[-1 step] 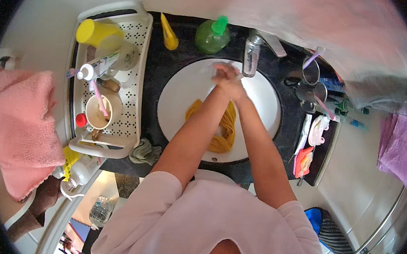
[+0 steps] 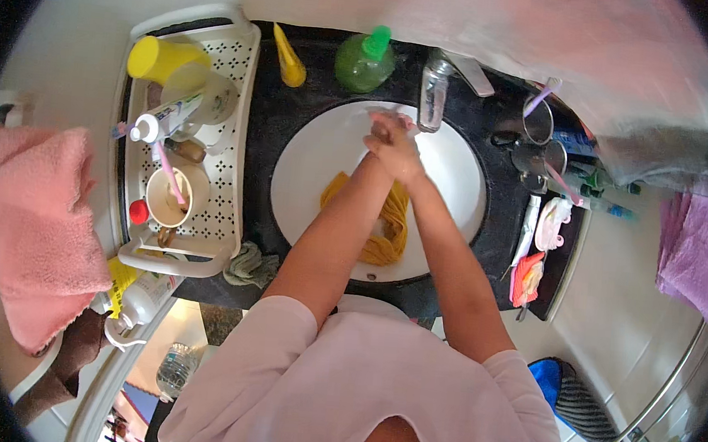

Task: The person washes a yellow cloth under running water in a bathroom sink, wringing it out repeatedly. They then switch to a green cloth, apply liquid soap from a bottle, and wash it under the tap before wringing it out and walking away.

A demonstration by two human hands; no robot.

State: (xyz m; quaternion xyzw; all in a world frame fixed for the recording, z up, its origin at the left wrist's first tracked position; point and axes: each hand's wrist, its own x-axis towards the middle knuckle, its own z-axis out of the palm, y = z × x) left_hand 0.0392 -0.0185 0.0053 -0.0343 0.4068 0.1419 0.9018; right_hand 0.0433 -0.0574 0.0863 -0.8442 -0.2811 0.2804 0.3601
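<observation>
My two hands meet over the far part of a white washbasin (image 2: 306, 147), close to the tap (image 2: 433, 103). My right hand (image 2: 398, 155) lies across my left hand near the wrist, its fingers curled round it. Beyond that grip shows part of my left hand (image 2: 390, 122); its fingers are partly hidden and blurred, so I cannot tell their pose. Beneath my forearms a mustard-yellow cloth (image 2: 385, 244) lies bunched in the basin, partly covered by them.
A white perforated tray (image 2: 243, 129) with cups and toothpaste stands left. Behind the basin are a yellow cone-tipped tube (image 2: 289, 68) and a green pump bottle (image 2: 364, 68). A grey-green cloth (image 2: 251, 265) sits at the front left. Eyeglasses (image 2: 536, 123) and small tubes (image 2: 526, 230) line the right.
My right hand's fingers have shifted slightly over my left hand and look less blurred. The whole view has moved a little; the yellow cloth stays in the basin.
</observation>
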